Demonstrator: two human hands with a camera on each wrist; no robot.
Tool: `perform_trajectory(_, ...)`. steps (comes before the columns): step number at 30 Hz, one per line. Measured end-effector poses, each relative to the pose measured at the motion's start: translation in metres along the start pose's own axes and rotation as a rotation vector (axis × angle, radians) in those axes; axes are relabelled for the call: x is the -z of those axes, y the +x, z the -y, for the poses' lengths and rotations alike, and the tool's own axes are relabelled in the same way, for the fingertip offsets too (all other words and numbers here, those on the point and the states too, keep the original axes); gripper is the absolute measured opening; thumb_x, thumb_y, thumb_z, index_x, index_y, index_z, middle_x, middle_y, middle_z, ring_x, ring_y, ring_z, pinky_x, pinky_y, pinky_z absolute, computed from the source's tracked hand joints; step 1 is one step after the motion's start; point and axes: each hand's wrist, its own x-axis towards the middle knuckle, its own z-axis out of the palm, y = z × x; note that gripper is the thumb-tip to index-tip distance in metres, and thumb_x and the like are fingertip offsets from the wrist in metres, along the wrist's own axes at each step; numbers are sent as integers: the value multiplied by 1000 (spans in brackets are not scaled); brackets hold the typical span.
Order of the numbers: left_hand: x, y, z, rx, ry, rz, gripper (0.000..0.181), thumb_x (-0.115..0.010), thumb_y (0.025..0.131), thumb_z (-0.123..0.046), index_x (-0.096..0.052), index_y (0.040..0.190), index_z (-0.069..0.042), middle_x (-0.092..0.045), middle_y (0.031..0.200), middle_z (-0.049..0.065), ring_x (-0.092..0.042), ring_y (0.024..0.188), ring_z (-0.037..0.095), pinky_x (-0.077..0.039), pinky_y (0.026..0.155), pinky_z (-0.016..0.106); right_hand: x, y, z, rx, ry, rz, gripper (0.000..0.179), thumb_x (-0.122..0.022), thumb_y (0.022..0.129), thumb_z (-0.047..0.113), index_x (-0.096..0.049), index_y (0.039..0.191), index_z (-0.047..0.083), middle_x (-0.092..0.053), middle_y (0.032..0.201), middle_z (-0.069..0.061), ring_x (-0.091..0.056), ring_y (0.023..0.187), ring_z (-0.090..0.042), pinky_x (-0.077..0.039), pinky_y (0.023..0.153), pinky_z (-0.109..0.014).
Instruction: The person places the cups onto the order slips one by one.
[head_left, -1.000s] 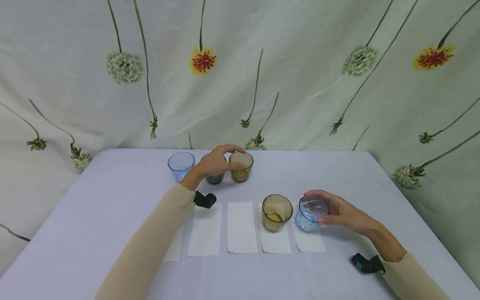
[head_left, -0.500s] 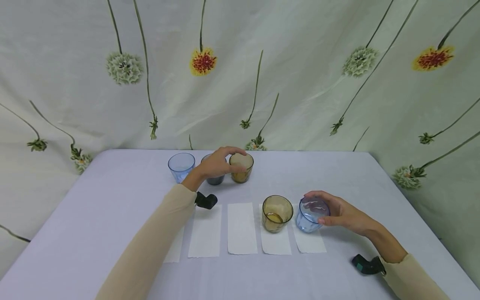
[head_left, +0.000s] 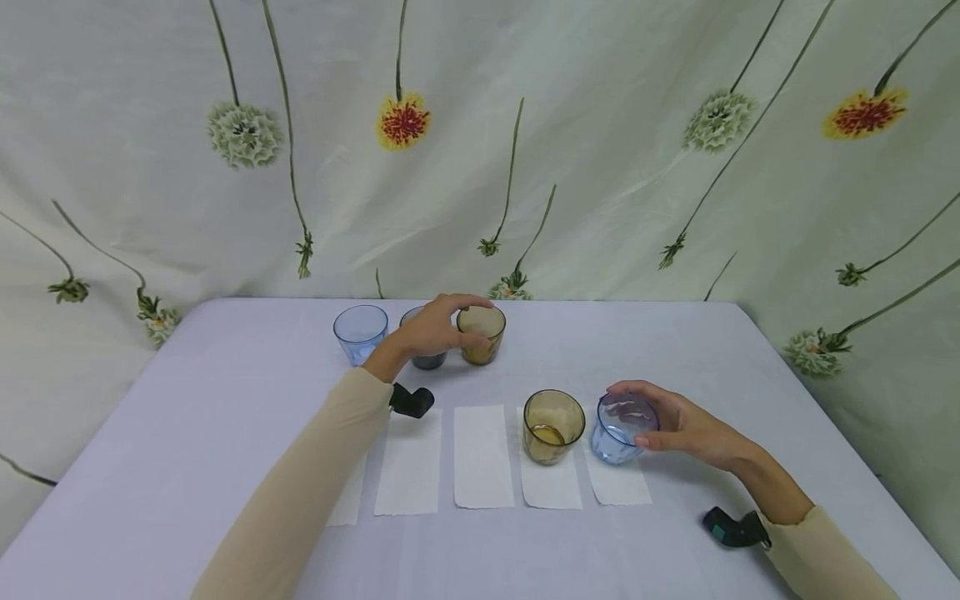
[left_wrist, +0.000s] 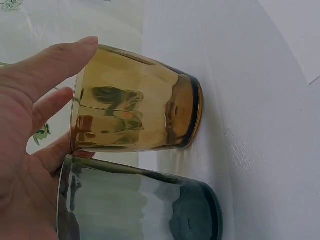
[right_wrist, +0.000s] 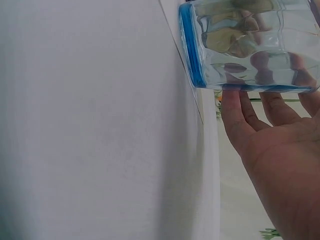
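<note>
At the back of the table, my left hand (head_left: 437, 325) holds an amber glass (head_left: 486, 343) by its rim, thumb on one side and fingers behind. In the left wrist view that amber glass (left_wrist: 135, 100) stands upright on the cloth, and a grey glass (left_wrist: 135, 200) is right beside it. My right hand (head_left: 686, 425) has its thumb and fingers around a light blue glass (head_left: 617, 448), which stands over the rightmost paper strip (head_left: 622, 490). The right wrist view shows fingers along the side of the blue glass (right_wrist: 240, 45).
A second amber glass (head_left: 551, 450) stands on the neighbouring strip. Another blue glass (head_left: 356, 337) is at the back left, past the grey glass (head_left: 430, 362), which my left hand partly covers. More paper strips (head_left: 483, 458) lie in a row on the white tablecloth (head_left: 187, 450).
</note>
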Motion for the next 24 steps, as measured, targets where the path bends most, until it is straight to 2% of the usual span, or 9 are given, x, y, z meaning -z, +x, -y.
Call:
perform_trajectory(12, 1, -3, -5, 17, 51, 0, 61, -77, 89, -26, -54, 144, -15, -48, 149, 13, -42, 127, 34, -38, 102, 56, 0, 0, 1, -9, -16, -9, 60, -64, 92, -2, -41, 147, 2, -49, 145, 3, -44, 133, -1, -32, 107, -11)
perform_trajectory(19, 0, 0, 0, 36, 69, -3, 63, -77, 89, -31, -53, 146, -19, -45, 151, 8, -43, 128, 31, -40, 101, 55, 0, 1, 1, 1, -11, -2, 60, -64, 92, -3, -40, 147, 1, -49, 145, 3, -44, 133, -1, -32, 108, -11)
perform_trajectory(24, -1, -2, -1, 27, 85, -3, 64, -77, 88, -32, -52, 146, -19, -45, 150, 10, -43, 127, 30, -40, 100, 54, 0, 0, 0, -14, -8, -6, 60, -65, 92, -1, -41, 147, 2, -49, 145, 3, -44, 133, -1, -32, 107, -11)
